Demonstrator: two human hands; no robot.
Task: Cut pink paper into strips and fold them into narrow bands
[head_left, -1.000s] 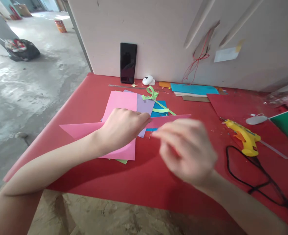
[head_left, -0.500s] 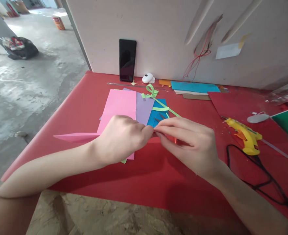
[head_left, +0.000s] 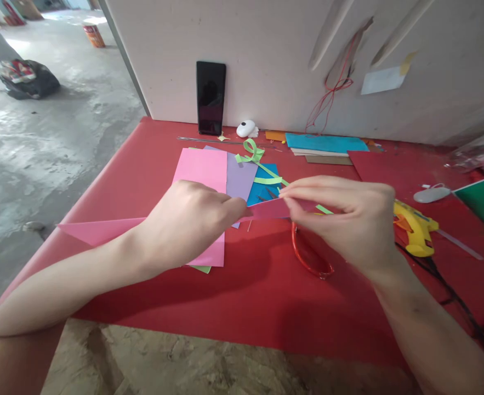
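A piece of pink paper (head_left: pixel 267 209) is stretched between my two hands above the table. My left hand (head_left: pixel 198 222) is closed on it, and a pointed pink end sticks out to the left beyond my wrist. With thumb and fingertips, my right hand (head_left: pixel 342 219) pinches the other side of the paper. Red-handled scissors (head_left: pixel 297 249) lie below my right hand, their blades partly hidden. Under my left hand rest a pink sheet (head_left: pixel 204 164), a purple sheet (head_left: pixel 240 173) and a blue sheet (head_left: pixel 271 173). Curled light-green paper strips (head_left: pixel 268 180) lie across them.
A yellow glue gun (head_left: pixel 418 230) with a black cord lies at the right. Along the wall stand a phone (head_left: pixel 211 99), a white egg-shaped object (head_left: pixel 247 129) and stacked coloured paper (head_left: pixel 326 142). The red table (head_left: pixel 245 307) ends at the left, above the floor.
My hands have moved apart, the right one rightward and the left one slightly left. More pink paper shows between them, and the red scissor handle has come into view.
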